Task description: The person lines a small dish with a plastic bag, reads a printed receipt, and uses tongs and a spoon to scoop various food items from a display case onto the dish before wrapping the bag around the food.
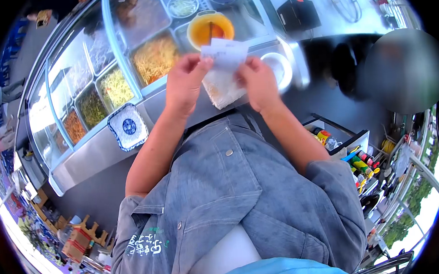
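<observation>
A small white printed paper slip [224, 54] is held up over the steel counter edge, its print too blurred to read. At its left side my left hand [184, 84] pinches it between thumb and fingers. My right hand [260, 84] is closed at its lower right corner, fingertips slightly smeared. Below the slip lies a folded white cloth [222, 93]. Just beyond is a yellow bowl [197, 34] with orange-red liquid and a utensil standing in it. To the right of my right hand sits a round white dish [286, 70], partly covered by that hand.
A glass-framed food case spans the left, with trays of shredded yellow food [153, 58], pale shreds [116, 88] and dark greens [93, 106]. A blue-patterned square plate [139, 134] rests on the counter edge. Bottles [362, 166] stand at right, beneath a blurred round shape [409, 70].
</observation>
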Demonstrator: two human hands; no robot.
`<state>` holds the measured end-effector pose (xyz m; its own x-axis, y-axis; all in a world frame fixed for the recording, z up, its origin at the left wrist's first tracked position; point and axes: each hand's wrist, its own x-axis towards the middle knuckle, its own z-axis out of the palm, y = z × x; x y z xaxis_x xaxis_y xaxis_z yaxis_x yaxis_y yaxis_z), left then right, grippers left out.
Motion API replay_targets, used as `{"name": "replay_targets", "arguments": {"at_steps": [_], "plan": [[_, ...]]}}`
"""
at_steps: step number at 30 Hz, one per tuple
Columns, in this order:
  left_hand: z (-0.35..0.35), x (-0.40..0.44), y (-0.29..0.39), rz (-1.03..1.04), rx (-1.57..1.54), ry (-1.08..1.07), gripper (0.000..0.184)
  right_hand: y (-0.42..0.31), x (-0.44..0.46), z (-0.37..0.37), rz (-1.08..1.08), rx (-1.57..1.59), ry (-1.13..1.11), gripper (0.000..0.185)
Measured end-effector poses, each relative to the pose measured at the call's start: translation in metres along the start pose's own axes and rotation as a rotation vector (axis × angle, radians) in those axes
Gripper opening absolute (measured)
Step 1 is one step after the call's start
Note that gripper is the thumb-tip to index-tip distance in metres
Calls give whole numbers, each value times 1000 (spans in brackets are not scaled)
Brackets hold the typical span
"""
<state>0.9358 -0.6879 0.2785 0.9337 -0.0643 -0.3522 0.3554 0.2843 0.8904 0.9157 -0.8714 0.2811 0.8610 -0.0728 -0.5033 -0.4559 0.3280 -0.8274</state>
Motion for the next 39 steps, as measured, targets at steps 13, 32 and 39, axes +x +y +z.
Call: {"name": "replay_targets", "arguments": {"at_steps": [13,32,39], "plan": [[-97,-80,-42,27,107,155,17,68,-68,71,-42,-330,-106,17],[-48,-84,9,-250,722,12,33,55,-55,5,-64,-651,-188,22],[-39,-72,-39,-70,321,10,21,84,-35,-43,64,-52,-266,13]]}}
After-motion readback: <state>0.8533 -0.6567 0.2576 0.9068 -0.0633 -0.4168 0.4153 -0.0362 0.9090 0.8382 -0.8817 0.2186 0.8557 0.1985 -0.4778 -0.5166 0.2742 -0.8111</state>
